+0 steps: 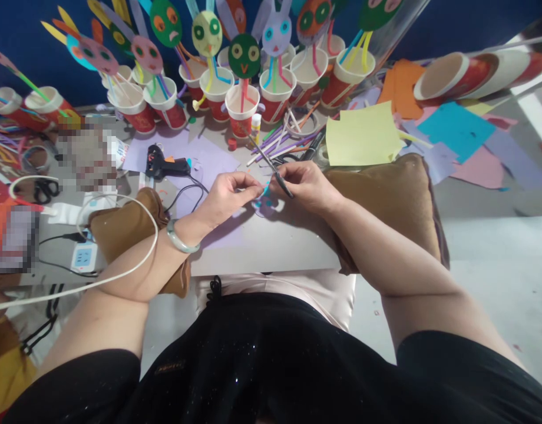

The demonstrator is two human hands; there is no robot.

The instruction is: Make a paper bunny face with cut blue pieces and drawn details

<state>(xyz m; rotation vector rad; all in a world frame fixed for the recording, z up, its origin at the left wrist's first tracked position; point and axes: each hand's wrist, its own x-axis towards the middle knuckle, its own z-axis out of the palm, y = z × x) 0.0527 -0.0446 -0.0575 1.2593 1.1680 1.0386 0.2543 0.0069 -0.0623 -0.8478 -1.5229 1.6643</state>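
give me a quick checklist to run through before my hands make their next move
1. Dark tool held: ok, it is in the fingers of the right hand.
2. Left hand gripping a piece: cannot tell, its fingertips are close together but what lies between is too small to make out.
3. Glue gun apart from both hands: ok, it lies on the table beyond the left wrist.
4. Glue gun cool: cannot tell, nothing visible shows its heat.
5. White cable clear of the left forearm: not ok, it crosses over it in this view.
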